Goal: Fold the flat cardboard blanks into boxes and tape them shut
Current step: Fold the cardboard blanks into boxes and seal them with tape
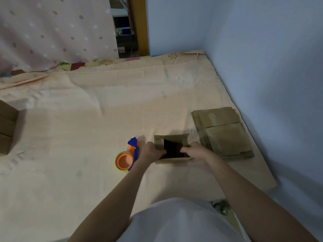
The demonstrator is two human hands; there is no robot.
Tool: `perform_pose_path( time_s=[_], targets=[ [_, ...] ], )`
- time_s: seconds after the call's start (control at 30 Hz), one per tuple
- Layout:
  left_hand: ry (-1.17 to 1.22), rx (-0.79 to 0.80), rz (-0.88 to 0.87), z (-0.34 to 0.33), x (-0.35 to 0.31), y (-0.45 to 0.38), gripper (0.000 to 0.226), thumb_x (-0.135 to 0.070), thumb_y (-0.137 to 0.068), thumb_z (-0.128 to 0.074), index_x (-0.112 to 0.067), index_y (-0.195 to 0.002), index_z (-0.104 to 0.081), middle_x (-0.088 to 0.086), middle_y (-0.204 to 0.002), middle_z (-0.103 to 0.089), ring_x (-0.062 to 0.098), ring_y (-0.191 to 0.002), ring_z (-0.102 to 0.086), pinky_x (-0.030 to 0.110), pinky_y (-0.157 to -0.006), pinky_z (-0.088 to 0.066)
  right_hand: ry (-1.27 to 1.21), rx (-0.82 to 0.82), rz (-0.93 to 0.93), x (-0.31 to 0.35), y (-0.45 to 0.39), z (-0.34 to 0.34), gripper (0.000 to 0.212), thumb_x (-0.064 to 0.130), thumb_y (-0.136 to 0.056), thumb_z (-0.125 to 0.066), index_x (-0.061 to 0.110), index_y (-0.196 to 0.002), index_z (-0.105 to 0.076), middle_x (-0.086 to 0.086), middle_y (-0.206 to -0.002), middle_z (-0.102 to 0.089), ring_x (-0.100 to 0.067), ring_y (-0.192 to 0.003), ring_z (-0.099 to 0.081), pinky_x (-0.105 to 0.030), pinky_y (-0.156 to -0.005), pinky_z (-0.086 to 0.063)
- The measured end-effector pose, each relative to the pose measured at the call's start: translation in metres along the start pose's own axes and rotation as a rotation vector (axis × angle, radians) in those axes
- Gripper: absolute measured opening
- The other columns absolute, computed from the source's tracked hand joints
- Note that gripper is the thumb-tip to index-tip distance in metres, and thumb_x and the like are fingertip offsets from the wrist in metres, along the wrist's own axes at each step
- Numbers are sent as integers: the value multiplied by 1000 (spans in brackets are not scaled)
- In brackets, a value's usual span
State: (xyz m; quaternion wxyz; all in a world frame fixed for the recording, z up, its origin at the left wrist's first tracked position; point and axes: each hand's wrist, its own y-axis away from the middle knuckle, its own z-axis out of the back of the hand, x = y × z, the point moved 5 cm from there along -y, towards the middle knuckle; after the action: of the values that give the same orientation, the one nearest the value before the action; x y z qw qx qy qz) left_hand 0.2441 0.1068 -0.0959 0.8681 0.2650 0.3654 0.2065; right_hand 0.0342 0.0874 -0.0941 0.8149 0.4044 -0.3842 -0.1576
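A small brown cardboard box [172,139] stands on the peach bed sheet [97,105], its top open and its inside dark. My left hand [151,151] grips the box's left side flap, fingers curled onto it. My right hand [196,151] holds the right side flap the same way. A stack of flat cardboard blanks [222,131] lies just right of the box. A tape dispenser [128,155] with an orange core and a blue handle lies on the sheet close to my left wrist.
Finished brown boxes [7,126] are stacked at the left edge. A blue wall [271,67] runs along the bed's right side. A dotted curtain [56,30] and a doorway [125,27] lie beyond the far edge.
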Motion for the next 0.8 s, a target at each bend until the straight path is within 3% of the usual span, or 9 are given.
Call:
perform_pose_path(
  time_s=[0.07,0.13,0.2,0.33,0.43,0.53,0.63,0.7,0.8],
  targets=[
    [223,184,-1,6,18,-4,25,-31,-88,-72,-8,-80,-64,6,-77,-65,18,-75,-63,27,-71,-54,-318,188,-20,-11,3,9,52,26,-94,-70,6,-138,-51,-11,-139,-54,-25,-121,-57,-41,-107,-48],
    [459,387,-12,11,34,0,17,-24,-95,-66,-8,-99,-69,9,-99,-74,21,-94,-70,36,-94,-55,-538,270,-24,-23,5,18,69,22,-93,-69,3,-150,-35,-15,-154,-39,-33,-133,-49,-42,-110,-45],
    [613,494,9,13,46,7,19,-18,-100,-58,-6,-113,-66,10,-113,-73,25,-111,-67,39,-104,-49,-627,280,-12,-26,9,21,72,17,-96,-64,1,-154,-25,-17,-156,-32,-36,-133,-49,-40,-108,-47],
    [705,500,-10,15,49,13,18,-11,-104,-48,-5,-108,-65,8,-105,-75,27,-114,-64,41,-107,-44,-674,245,-6,-29,11,21,67,14,-100,-57,-1,-155,-22,-17,-155,-32,-39,-131,-49,-40,-103,-48],
    [664,517,-15,16,55,6,23,-16,-103,-50,-5,-120,-63,12,-119,-71,27,-119,-62,41,-109,-43,-611,236,13,-32,5,23,70,23,-97,-63,3,-154,-28,-19,-153,-38,-37,-130,-51,-40,-106,-48],
    [639,452,-14,15,56,-3,39,-34,-99,-59,-14,-132,-58,11,-132,-63,26,-121,-61,40,-108,-45,-573,231,3,-35,-2,23,76,42,-86,-71,18,-151,-38,-11,-148,-50,-31,-129,-54,-46,-110,-46],
    [704,403,-17,7,57,-11,64,-56,-82,-72,-23,-136,-58,7,-135,-61,26,-117,-64,37,-100,-50,-611,225,13,-29,-1,18,47,41,-92,-65,28,-136,-55,-3,-130,-66,-26,-120,-63,-44,-109,-47],
    [738,413,-29,2,56,-7,65,-57,-83,-70,-27,-139,-55,2,-136,-61,25,-116,-64,39,-102,-49,-616,213,10,-26,1,15,28,36,-96,-62,32,-124,-60,-1,-120,-70,-25,-115,-65,-41,-107,-48],
    [782,398,-34,-1,53,0,53,-46,-94,-62,-26,-142,-52,-1,-134,-63,26,-119,-63,46,-108,-45,-592,194,28,-23,5,15,38,39,-94,-64,29,-130,-59,-1,-125,-68,-26,-114,-67,-43,-106,-49]
  ],
)
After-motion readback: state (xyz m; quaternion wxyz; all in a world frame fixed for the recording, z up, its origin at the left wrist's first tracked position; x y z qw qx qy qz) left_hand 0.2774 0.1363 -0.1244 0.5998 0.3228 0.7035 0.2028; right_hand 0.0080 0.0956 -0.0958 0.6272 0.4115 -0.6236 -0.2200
